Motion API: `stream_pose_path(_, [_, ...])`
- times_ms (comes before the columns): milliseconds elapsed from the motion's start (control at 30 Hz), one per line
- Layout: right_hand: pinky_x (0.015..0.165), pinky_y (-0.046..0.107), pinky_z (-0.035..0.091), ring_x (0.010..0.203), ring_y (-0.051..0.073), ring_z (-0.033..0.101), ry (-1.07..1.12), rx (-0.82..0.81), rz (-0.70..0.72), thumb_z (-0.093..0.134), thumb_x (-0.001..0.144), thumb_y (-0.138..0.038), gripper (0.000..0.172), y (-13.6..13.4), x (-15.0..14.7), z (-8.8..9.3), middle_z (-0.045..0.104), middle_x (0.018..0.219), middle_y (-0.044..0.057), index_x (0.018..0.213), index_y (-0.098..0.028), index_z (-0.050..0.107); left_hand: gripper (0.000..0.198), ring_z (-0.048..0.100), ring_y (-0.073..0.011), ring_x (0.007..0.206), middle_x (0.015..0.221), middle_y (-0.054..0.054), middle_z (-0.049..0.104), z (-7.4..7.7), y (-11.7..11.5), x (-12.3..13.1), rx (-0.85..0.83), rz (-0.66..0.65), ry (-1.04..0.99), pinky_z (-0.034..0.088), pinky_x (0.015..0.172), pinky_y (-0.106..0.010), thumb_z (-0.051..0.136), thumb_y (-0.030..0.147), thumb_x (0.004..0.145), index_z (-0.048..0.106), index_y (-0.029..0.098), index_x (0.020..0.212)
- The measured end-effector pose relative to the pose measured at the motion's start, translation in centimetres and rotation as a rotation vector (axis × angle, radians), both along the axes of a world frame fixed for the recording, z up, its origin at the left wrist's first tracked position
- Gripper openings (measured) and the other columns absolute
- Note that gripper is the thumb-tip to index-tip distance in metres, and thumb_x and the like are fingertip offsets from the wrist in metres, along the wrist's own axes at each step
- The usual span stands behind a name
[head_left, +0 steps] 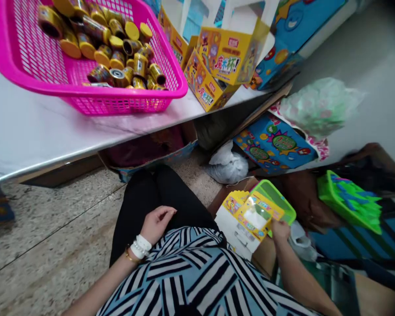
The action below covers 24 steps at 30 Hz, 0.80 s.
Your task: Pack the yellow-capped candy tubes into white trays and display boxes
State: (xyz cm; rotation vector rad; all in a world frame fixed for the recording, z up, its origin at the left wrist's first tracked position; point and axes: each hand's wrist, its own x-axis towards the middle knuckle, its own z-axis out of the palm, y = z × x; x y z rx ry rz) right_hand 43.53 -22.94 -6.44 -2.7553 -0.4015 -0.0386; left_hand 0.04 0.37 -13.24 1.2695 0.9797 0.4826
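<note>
My right hand [279,230] is closed on a flat yellow printed carton [255,216], lifted off a stack of the same cartons [234,202] at my right side. A green plastic tray [276,199] lies just behind it. My left hand [156,223] rests on my lap over black trousers, fingers loosely curled with nothing in them; white and gold bracelets sit on that wrist. On the white table above stands a pink basket [16,61] with several small yellow-capped cans [118,52].
Assembled yellow boxes [224,57] stand on the table's right end. Blue printed cartons [273,145], a white plastic bag [228,164], a pale green bag [319,107] and a green toy rack [349,199] crowd the floor to my right. Speckled floor lies left.
</note>
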Motion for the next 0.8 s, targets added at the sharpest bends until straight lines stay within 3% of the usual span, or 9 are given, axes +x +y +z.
stream_pose_path(100, [0.052, 0.039, 0.047, 0.053, 0.023, 0.051, -0.080, 0.121, -0.093, 0.057, 0.066, -0.046, 0.023, 3.0, 1.0, 2.1, 0.046, 0.050, -0.001, 0.068, -0.026, 0.045, 0.029, 0.069, -0.0204, 0.086, 0.094, -0.005, 0.074, 0.7, 1.5, -0.5, 0.126, 0.028, 0.019, 0.056, 0.078, -0.033, 0.056, 0.045, 0.090, 0.074, 0.022, 0.092])
stream_pose_path(200, [0.055, 0.032, 0.047, 0.054, 0.017, 0.048, -0.070, 0.270, -0.006, 0.058, 0.071, -0.048, 0.028, 7.7, 0.0, 4.1, 0.047, 0.057, -0.004, 0.080, -0.023, 0.052, 0.022, 0.068, -0.0212, 0.089, 0.094, -0.006, 0.073, 3.2, 3.0, 0.1, 0.415, 0.097, 0.022, 0.055, 0.085, -0.037, 0.057, 0.037, 0.092, 0.072, 0.022, 0.093])
stream_pose_path(300, [0.060, 0.028, 0.049, 0.054, 0.012, 0.049, 0.058, 0.613, 0.228, 0.068, 0.071, -0.049, 0.034, 13.3, -5.0, 6.1, 0.048, 0.061, -0.007, 0.087, -0.022, 0.055, 0.020, 0.065, -0.0241, 0.102, 0.103, -0.009, 0.072, 7.1, 4.2, 1.5, 0.774, 0.141, -0.074, 0.051, 0.097, -0.044, 0.058, 0.029, 0.092, 0.069, 0.021, 0.107])
stream_pose_path(367, [0.065, 0.030, 0.053, 0.058, 0.014, 0.057, 0.167, 0.829, 0.373, 0.072, 0.073, -0.046, 0.033, 16.3, -10.1, 7.7, 0.057, 0.066, -0.005, 0.089, -0.023, 0.055, 0.043, 0.059, -0.0278, 0.118, 0.123, -0.014, 0.066, 9.7, 5.0, 2.5, 0.928, 0.181, -0.108, 0.045, 0.106, -0.050, 0.063, 0.032, 0.090, 0.057, 0.019, 0.130])
stream_pose_path(433, [0.069, 0.035, 0.056, 0.068, 0.019, 0.066, 0.270, 0.893, 0.507, 0.069, 0.080, -0.044, 0.029, 18.0, -15.3, 9.2, 0.066, 0.075, -0.001, 0.096, -0.025, 0.056, 0.076, 0.047, -0.0327, 0.133, 0.141, -0.019, 0.054, 11.8, 5.8, 3.2, 0.990, 0.228, -0.101, 0.038, 0.113, -0.054, 0.071, 0.042, 0.084, 0.036, 0.016, 0.148])
stream_pose_path(500, [0.075, 0.040, 0.057, 0.081, 0.024, 0.070, 0.312, 0.904, 0.636, 0.067, 0.084, -0.041, 0.025, 18.1, -19.3, 10.5, 0.071, 0.087, 0.004, 0.103, -0.027, 0.058, 0.097, 0.043, -0.0342, 0.137, 0.143, -0.021, 0.051, 13.5, 6.4, 3.2, 0.979, 0.257, -0.094, 0.036, 0.114, -0.055, 0.074, 0.050, 0.079, 0.023, 0.016, 0.154])
stream_pose_path(567, [0.079, 0.045, 0.058, 0.090, 0.027, 0.071, 0.377, 0.868, 0.733, 0.066, 0.085, -0.041, 0.027, 17.1, -21.0, 11.3, 0.073, 0.098, 0.007, 0.108, -0.029, 0.060, 0.093, 0.049, -0.0323, 0.129, 0.132, -0.017, 0.058, 14.6, 6.7, 2.3, 0.964, 0.281, -0.094, 0.040, 0.110, -0.053, 0.074, 0.053, 0.078, 0.027, 0.019, 0.152])
stream_pose_path(700, [0.075, 0.049, 0.058, 0.089, 0.031, 0.071, 0.808, 0.657, 0.925, 0.064, 0.078, -0.064, 0.038, 15.3, -19.0, 11.5, 0.073, 0.096, 0.009, 0.098, -0.032, 0.066, 0.045, 0.059, -0.0270, 0.106, 0.105, -0.010, 0.065, 15.8, 5.6, -0.6, 0.984, 0.282, -0.087, 0.046, 0.097, -0.046, 0.074, 0.050, 0.080, 0.060, 0.020, 0.112])
stream_pose_path(800, [0.072, 0.045, 0.057, 0.086, 0.031, 0.070, 1.304, 0.443, 1.057, 0.039, 0.067, -0.096, 0.077, 16.9, -17.8, 11.0, 0.072, 0.085, 0.010, 0.085, -0.026, 0.068, 0.024, 0.062, -0.0215, 0.092, 0.089, -0.004, 0.067, 15.8, 3.9, -2.0, 0.927, 0.152, -0.098, 0.045, 0.092, -0.041, 0.070, 0.043, 0.085, 0.063, 0.020, 0.085])
